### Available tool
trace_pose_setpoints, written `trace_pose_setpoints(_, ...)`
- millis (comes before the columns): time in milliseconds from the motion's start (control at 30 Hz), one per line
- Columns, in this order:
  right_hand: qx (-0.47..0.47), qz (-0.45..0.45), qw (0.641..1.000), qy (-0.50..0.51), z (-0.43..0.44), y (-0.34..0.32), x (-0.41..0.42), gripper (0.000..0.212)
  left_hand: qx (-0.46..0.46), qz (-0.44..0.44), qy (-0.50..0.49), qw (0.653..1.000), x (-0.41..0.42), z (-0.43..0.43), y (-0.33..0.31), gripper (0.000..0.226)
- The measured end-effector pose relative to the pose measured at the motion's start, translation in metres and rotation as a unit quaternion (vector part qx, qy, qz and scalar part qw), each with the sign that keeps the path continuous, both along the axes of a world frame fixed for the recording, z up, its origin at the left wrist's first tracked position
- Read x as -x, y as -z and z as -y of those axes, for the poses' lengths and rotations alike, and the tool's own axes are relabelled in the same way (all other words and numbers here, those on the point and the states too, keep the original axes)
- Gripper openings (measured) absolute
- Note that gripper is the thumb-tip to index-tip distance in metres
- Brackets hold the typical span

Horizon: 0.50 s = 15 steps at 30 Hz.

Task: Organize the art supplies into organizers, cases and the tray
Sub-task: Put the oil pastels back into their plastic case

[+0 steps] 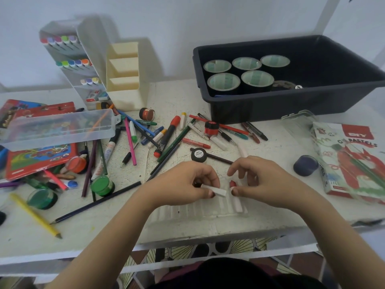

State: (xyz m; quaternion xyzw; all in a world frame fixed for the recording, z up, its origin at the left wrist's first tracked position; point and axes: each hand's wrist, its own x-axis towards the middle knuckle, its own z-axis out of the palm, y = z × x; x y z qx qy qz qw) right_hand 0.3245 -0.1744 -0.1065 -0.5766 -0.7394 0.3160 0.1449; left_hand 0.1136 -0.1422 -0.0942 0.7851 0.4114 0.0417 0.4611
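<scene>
My left hand (188, 182) pinches a white oil pastel (216, 191) above a clear ribbed pastel insert (187, 212) at the table's near edge. My right hand (262, 180) pinches a red-tipped pastel (233, 184) over the insert's right end, where a pale pink pastel (237, 203) lies in a groove. The Oil Pastels box (354, 161) lies at the right. A heap of pens, markers and pencils (162, 138) covers the table's middle. The black tray (291, 105) at the back right holds several tape rolls (257, 79).
A clear marker organizer (70, 59) and a cream pen holder (125, 80) stand at the back left. A clear plastic case (58, 128) rests on red pencil boxes (39, 161). Green paint pots (102, 185), a dark blue pot (305, 165) and a yellow pencil (35, 215) lie about.
</scene>
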Motion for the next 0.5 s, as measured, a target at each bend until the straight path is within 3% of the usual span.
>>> trace_pose_setpoints(300,0.004,-0.019,1.000,0.023,0.001,0.004,-0.001,0.028,-0.197,-0.001,0.064,0.978,-0.017,0.009,-0.001,0.024)
trace_pose_setpoints(500,0.005,-0.032,0.999,0.029,0.001,0.006,-0.001,0.027,-0.159,0.028,0.050,0.986,-0.019,0.010,0.006,0.032)
